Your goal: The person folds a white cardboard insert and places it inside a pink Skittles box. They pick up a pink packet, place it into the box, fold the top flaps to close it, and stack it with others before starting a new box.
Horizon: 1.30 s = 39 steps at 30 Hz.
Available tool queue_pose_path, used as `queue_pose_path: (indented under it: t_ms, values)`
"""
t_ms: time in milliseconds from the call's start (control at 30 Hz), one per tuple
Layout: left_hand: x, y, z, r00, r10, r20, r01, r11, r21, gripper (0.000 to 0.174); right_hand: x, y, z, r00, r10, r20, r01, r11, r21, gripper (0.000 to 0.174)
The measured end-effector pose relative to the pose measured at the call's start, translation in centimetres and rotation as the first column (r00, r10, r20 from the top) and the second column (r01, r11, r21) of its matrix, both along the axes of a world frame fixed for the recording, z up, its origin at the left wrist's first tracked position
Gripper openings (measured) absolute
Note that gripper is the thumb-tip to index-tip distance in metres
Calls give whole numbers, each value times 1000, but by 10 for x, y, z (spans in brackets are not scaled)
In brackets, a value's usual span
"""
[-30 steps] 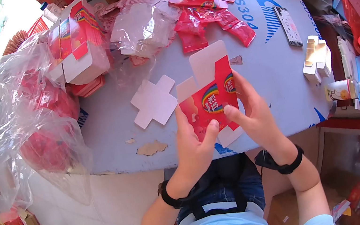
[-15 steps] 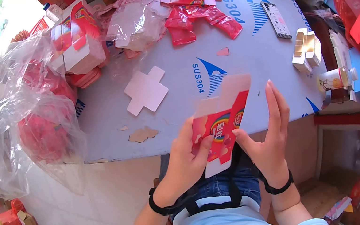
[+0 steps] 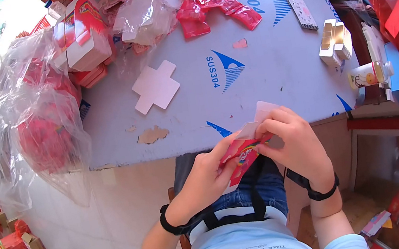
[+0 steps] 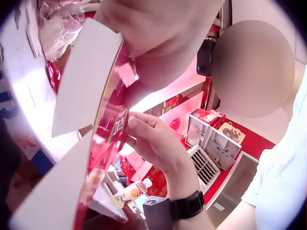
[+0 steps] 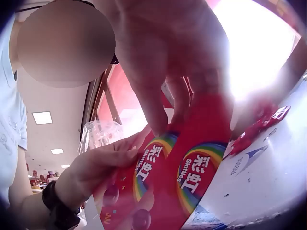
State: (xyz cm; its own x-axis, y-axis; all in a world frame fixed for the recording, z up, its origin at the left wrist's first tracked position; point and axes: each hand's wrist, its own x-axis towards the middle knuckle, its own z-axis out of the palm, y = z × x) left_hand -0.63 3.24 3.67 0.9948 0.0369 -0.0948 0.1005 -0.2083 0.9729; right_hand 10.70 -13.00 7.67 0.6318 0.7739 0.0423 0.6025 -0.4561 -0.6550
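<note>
A red Skittles carton (image 3: 248, 157) with a rainbow print and white flaps is held over the lap, just off the table's near edge. My left hand (image 3: 204, 175) grips its left side, thumb on the printed face. At its upper right end, my right hand (image 3: 294, 141) pinches the carton with curled fingers. Two printed faces (image 5: 192, 175) show in the right wrist view, angled along a fold. Pale flaps (image 4: 85, 79) stand out from the carton in the left wrist view. A white cross-shaped card (image 3: 156, 87) lies flat on the table beyond the left hand.
Clear plastic bags (image 3: 27, 137) with red contents hang over the table's left edge. Folded red cartons (image 3: 85, 35) and red packets (image 3: 192, 20) sit at the back. On the right are a patterned narrow box (image 3: 300, 10), small white boxes (image 3: 335, 44) and a bottle (image 3: 366, 75).
The carton has come down toward the lap and tilted. My right hand left its side, opened briefly, then closed on its upper end. The left hand kept its hold.
</note>
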Motion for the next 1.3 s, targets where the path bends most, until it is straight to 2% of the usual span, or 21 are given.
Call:
queue_pose_path:
  t_ms: [67, 100, 167, 300, 433, 500, 533, 567, 633, 667, 700, 767, 833, 900, 967, 1000, 1033, 1100, 1133, 1200, 1300]
  values:
    - [0, -1, -1, 999, -19, -27, 19, 1000, -11, 47, -3, 0, -2, 991, -64, -115, 55, 996, -75, 18]
    - [-1, -2, -2, 998, -38, -52, 37, 999, -22, 48, -3, -1, -4, 991, -64, -116, 56, 996, -74, 18]
    - [-3, -1, -5, 996, -60, -68, 57, 997, -55, 50, -1, -5, -7, 964, -21, -264, 1, 997, -73, 16]
    - [-11, -3, -17, 987, -122, -105, 105, 983, -153, 51, -6, -8, -6, 977, 42, -209, -81, 980, -180, 13]
    - [-16, 4, -21, 952, -262, -159, 208, 933, -293, 54, -6, -13, -9, 951, 78, -300, -135, 976, -173, 11]
    - [-19, 7, -25, 880, -466, -88, 304, 696, -650, 72, -5, -17, -6, 923, 110, -369, -170, 976, -136, 11]
    - [-16, 10, -19, 820, -565, -89, 341, 608, -718, 90, -4, -19, -1, 893, 112, -437, -195, 969, -150, 12]
    - [-16, 10, -19, 820, -564, -91, 340, 609, -716, 90, -4, -20, 2, 858, 111, -501, -220, 962, -163, 12]
    - [-16, 8, -19, 743, -668, -39, 355, 444, -823, 98, -4, -23, 5, 836, 133, -533, -250, 956, -154, 13]
    - [-18, 5, -25, 710, -704, -35, 362, 407, -838, 106, -5, -24, 5, 812, 153, -563, -279, 949, -145, 14]
    - [-19, 4, -27, 708, -705, -36, 362, 407, -839, 106, -6, -25, 5, 812, 151, -564, -278, 950, -144, 14]
    - [-20, 1, -29, 628, -776, -56, 312, 317, -896, 109, -8, -27, 3, 763, 217, -609, -341, 935, -94, 17]
    - [-24, -5, -35, 681, -724, -104, 238, 354, -904, 109, -8, -33, 0, 733, 270, -625, -367, 930, -29, 23]
    - [-25, -6, -36, 693, -716, -83, 179, 283, -942, 109, -5, -36, -4, 700, 325, -636, -392, 919, 38, 29]
    - [-24, -8, -36, 686, -721, -100, 171, 293, -941, 112, 1, -35, -11, 585, 576, -571, -599, 781, 175, 38]
    - [-23, -9, -35, 673, -735, -86, 235, 323, -917, 113, 2, -32, -8, 519, 611, -598, -691, 712, 127, 44]
    - [-22, -10, -34, 659, -748, -74, 297, 350, -889, 114, 3, -30, -3, 520, 612, -596, -690, 712, 129, 44]
    - [-23, -11, -31, 656, -750, -80, 291, 349, -891, 112, 3, -27, 4, 392, 524, -756, -740, 668, 79, 49]
    - [-23, -11, -28, 642, -761, -91, 265, 332, -905, 116, 4, -27, 3, 366, 536, -761, -785, 617, 57, 52]
    - [-23, -12, -29, 627, -773, -101, 240, 314, -919, 119, 2, -31, -5, 323, 532, -782, -766, 633, 114, 53]
    - [-22, -13, -32, 635, -769, -72, 260, 301, -918, 106, -5, -36, -14, 243, 498, -832, -742, 648, 172, 51]
